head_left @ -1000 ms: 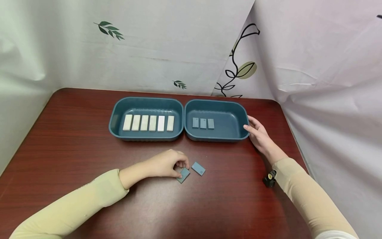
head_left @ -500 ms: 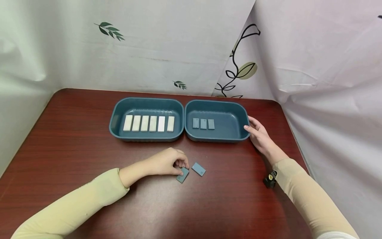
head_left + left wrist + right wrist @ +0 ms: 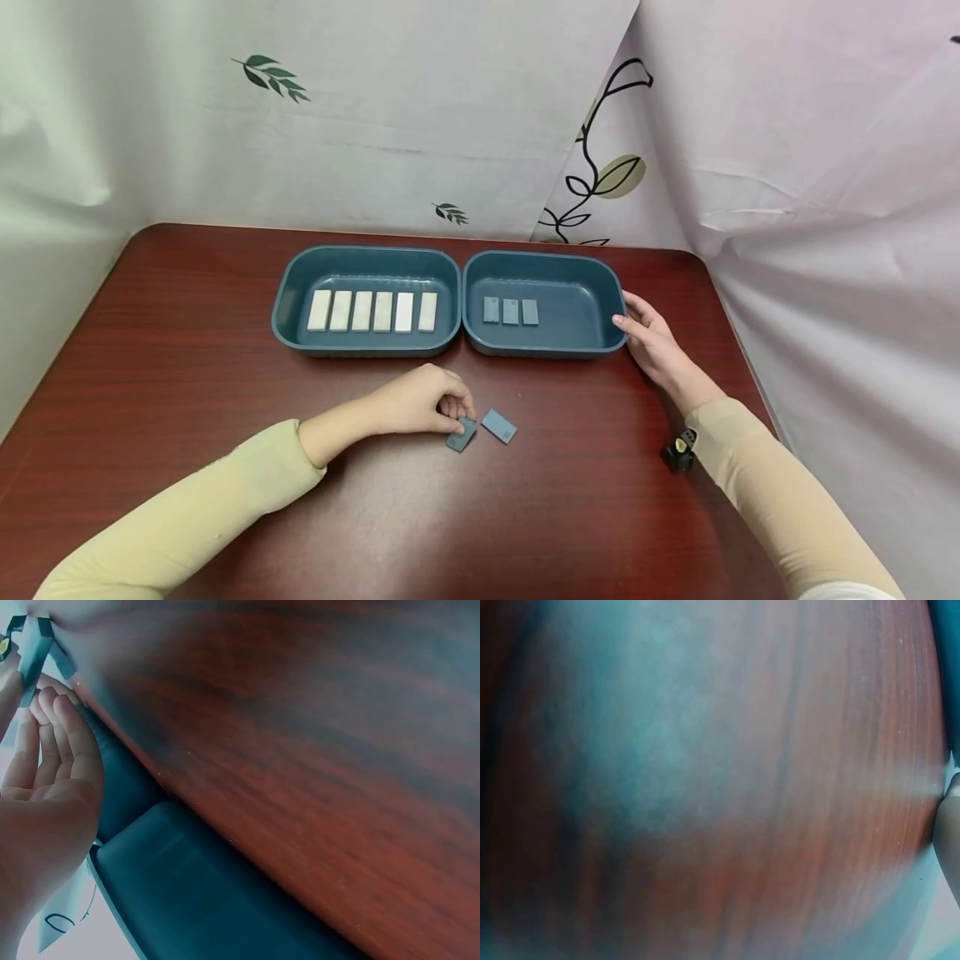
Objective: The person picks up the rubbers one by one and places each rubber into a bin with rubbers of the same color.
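Observation:
My left hand (image 3: 420,402) pinches a small blue-grey rectangular tile (image 3: 462,433) between thumb and fingers, just above the table. In the left wrist view this tile (image 3: 35,656) stands tilted at the fingertips. A second blue-grey tile (image 3: 498,426) lies flat just to the right of it. My right hand (image 3: 655,342) holds the right end of a blue plastic bin (image 3: 547,343), thumb on the rim and fingers along the outer wall. Inside that bin, 3 blue-grey tiles (image 3: 511,312) lie in a row at the left. Only part of the right hand (image 3: 949,836) shows in the right wrist view.
A matching blue bin (image 3: 366,344) touches the first on its left and holds several whitish tiles (image 3: 362,311) in a row. Both stand toward the back of the dark red wooden table (image 3: 540,517). Pale patterned cloth (image 3: 375,125) hangs behind and beside the table.
My left hand has shifted slightly away from me, and the pinched tile has moved slightly up and tilted. The right hand stays at the bin.

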`<state>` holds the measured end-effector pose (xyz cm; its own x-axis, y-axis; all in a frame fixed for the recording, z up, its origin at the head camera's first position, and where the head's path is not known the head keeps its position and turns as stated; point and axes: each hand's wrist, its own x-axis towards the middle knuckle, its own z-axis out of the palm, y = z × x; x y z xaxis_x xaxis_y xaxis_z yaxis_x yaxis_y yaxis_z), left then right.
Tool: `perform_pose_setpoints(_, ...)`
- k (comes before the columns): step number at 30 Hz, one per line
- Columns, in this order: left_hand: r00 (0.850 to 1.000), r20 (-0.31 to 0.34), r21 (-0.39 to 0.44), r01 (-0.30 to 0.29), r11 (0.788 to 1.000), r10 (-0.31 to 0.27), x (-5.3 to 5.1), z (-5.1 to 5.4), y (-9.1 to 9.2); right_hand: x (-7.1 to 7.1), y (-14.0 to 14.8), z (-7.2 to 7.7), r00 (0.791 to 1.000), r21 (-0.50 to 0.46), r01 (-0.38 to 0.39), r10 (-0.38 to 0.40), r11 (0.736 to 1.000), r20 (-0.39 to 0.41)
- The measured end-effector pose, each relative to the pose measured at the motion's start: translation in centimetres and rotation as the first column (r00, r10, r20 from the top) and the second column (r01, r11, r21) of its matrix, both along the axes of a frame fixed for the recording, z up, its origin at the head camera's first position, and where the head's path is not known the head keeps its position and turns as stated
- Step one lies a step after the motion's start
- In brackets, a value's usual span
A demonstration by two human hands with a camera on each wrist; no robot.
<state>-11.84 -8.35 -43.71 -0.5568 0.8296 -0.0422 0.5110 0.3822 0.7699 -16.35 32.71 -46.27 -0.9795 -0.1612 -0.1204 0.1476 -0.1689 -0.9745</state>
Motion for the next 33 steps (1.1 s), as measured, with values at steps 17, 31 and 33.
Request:
perform_pose_setpoints(17, 0.999, -0.005, 0.064, -0.036, 0.997, 0.036, -1.4, 1.8, 1.1, -0.1, 0.0, 0.0, 1.000, 0.002, -0.001, 0.001, 1.000, 0.012)
perform_pose_setpoints(31, 0.998, -0.027, 0.125, -0.045, 0.991, 0.049, -3.3, 3.0, 3.7, -0.1, 0.0, -0.1, 1.000, -0.002, -0.004, 0.004, 1.000, 0.005)
perform_pose_setpoints(33, 0.998, -0.026, 0.136, -0.055, 0.989, 0.059, -3.6, 3.2, 4.0, -0.1, 0.0, -0.1, 1.000, -0.008, -0.004, 0.004, 1.000, 0.002)
